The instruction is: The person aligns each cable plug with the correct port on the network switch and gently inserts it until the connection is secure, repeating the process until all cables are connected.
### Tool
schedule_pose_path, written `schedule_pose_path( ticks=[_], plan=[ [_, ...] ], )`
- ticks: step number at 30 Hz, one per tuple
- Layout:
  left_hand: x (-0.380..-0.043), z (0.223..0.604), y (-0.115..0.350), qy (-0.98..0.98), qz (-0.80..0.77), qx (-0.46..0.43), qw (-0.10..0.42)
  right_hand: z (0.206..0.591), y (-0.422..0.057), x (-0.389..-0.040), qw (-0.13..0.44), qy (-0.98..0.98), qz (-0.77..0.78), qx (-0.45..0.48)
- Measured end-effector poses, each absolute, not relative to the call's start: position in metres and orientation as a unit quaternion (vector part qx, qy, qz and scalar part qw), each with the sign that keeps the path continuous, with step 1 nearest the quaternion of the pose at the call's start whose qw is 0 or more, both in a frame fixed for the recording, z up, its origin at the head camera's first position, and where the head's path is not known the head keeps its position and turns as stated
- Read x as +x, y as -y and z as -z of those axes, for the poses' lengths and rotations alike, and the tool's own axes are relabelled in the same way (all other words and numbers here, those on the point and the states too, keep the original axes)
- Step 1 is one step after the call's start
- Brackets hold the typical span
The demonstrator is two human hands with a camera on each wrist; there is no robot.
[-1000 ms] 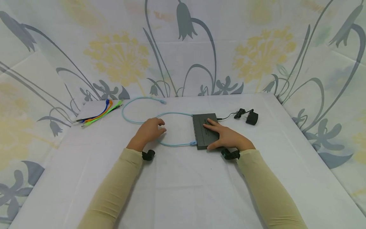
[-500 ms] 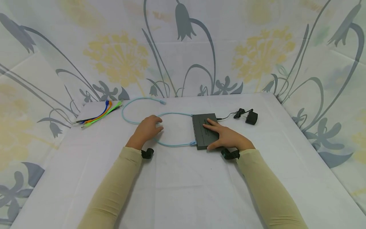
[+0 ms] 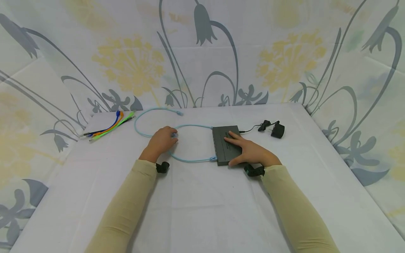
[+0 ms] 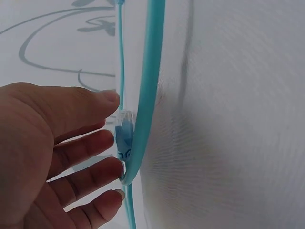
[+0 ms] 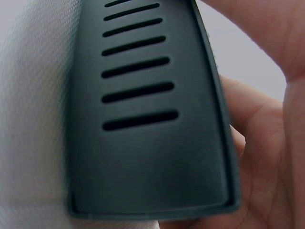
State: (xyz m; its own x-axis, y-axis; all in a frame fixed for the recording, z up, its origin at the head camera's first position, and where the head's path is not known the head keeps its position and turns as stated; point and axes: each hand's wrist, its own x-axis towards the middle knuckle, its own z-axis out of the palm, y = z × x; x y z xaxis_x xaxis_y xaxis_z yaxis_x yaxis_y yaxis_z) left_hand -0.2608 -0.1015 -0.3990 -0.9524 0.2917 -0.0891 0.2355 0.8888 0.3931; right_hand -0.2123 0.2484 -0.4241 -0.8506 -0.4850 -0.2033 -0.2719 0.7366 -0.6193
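A dark grey network switch (image 3: 223, 151) lies flat on the white-covered table. My right hand (image 3: 253, 153) rests on its top with fingers spread, the thumb by the near edge. Slotted vents mark the switch's side (image 5: 143, 157) in the right wrist view. Light blue Ethernet cable (image 3: 193, 161) runs from two places on the switch's left side. My left hand (image 3: 160, 142) is over the cable; its thumb and relaxed fingers lie around a clear-tipped Ethernet plug (image 4: 125, 136), without a visible pinch. Beside that plug, the cable bends back in a loop (image 4: 148, 90). Another Ethernet plug (image 3: 179, 113) lies farther back.
Blue, orange, green and black cables (image 3: 110, 128) lie bundled at the back left. A black power adapter (image 3: 277, 130) sits right of the switch, its cord plugged into the switch. Flower-patterned cloth (image 3: 202, 70) stands behind and along both sides.
My left hand has shifted slightly left and back, and a plug now shows by its fingertips. My right hand stays on the switch.
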Motion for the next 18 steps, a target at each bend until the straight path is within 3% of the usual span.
schedule_pose_path(
  ticks=[18],
  plan=[
    [-0.276,0.404,0.101,-0.979,-0.127,0.147,0.059,0.423,-0.249,-0.211,0.176,-0.916,0.297,-0.204]
  ],
)
